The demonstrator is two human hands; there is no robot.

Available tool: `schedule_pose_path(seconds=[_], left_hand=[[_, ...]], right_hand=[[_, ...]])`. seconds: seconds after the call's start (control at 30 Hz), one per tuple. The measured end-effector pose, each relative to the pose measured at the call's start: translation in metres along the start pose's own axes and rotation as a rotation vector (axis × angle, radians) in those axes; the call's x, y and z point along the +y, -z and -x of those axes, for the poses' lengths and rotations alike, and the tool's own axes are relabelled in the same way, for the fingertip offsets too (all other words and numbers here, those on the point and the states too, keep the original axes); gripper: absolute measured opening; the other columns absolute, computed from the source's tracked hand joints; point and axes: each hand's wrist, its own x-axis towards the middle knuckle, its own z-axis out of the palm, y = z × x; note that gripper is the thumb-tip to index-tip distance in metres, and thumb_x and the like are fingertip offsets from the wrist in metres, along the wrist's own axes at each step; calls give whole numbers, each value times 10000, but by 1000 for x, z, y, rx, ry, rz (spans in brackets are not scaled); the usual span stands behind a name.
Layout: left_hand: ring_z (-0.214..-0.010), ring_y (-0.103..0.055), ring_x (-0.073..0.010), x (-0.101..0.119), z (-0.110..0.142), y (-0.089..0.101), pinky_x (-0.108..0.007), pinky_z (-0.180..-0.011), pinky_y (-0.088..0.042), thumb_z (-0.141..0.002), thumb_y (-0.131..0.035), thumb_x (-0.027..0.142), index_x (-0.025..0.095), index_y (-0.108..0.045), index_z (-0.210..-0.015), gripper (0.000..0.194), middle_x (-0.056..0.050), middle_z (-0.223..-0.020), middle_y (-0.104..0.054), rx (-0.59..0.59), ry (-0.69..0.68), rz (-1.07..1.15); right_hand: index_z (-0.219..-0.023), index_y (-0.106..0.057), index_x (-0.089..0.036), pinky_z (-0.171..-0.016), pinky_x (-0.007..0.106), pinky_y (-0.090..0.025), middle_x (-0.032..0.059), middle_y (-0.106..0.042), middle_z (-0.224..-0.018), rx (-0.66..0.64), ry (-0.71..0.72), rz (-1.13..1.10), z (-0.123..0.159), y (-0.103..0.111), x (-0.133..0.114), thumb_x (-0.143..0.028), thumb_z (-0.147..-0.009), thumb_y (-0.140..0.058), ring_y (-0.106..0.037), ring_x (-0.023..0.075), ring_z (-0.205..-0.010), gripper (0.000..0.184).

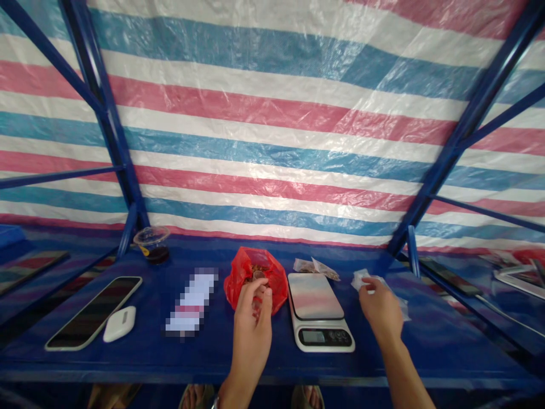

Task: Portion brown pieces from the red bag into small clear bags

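red plastic bag (279,287): thin, glossy, crinkled film, gathered in a rough bowl shape; dry brown pieces (258,268) lie inside. digital scale (322,322): white rounded housing, smooth square weighing plate (315,296), dark oval control panel (324,337). clear plastic bags (361,278): flimsy, creased, lying flat. small filled packets (327,269): transparent, brown contents, just beyond the scale. all rest on a smooth blue tabletop (162,358).

position: the red bag stands left of the scale, directly beyond the left hand (252,318), whose fingertips reach into its mouth. the right hand (383,309) is well apart, right of the scale, on the clear bags.

hands: left fingers curled, thumb near the forefinger, gap narrow; whether they grip anything cannot be told. right fingers bent close together against the film; a firm pinch cannot be confirmed.

orientation: the red bag's mouth faces up and toward the person; its outline is roundish, with no marked long axis. the scale's long axis runs near to far, far end leaning left, panel end nearest the person.
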Motion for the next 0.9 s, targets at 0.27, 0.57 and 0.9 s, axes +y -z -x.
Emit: schedule_pose_path(seconds=[0.27, 0.57, 0.9], left_hand=[[-1057, -674, -238, -3, 2, -4, -361, -919, -538, -985, -537, 521, 220, -687, -1134, 368, -106, -1191, -701, -12, -2, -35], [-1027, -701, -236, 5, -1, -1, -352, -888, -567, -994, -540, 466, 211, -704, -1091, 318, -102, -1113, -725, -2, -27, -30], [-1433, -476, -297, -6, 15, -4, -548, -1194, -400, -855, -719, 172, 316, -472, -1504, 709, -101, -1495, -558, -233, -299, -261]], right_hand=[[-1254, -752, -236, -842, 315, -469, 138, -698, -1096, -175, 362, 140, 2, -18, -49, -87, -927, -412, -698, 230, -946, 495], [-1238, -742, -177, -831, 335, -511, 115, -741, -1005, -106, 240, -319, -11, -12, -61, -244, -918, -492, -681, 224, -834, 412], [-945, -600, -220, -638, 249, -420, -41, -585, -736, -818, 513, -974, 109, 34, -131, -337, -875, -659, -526, 129, -663, 149]])
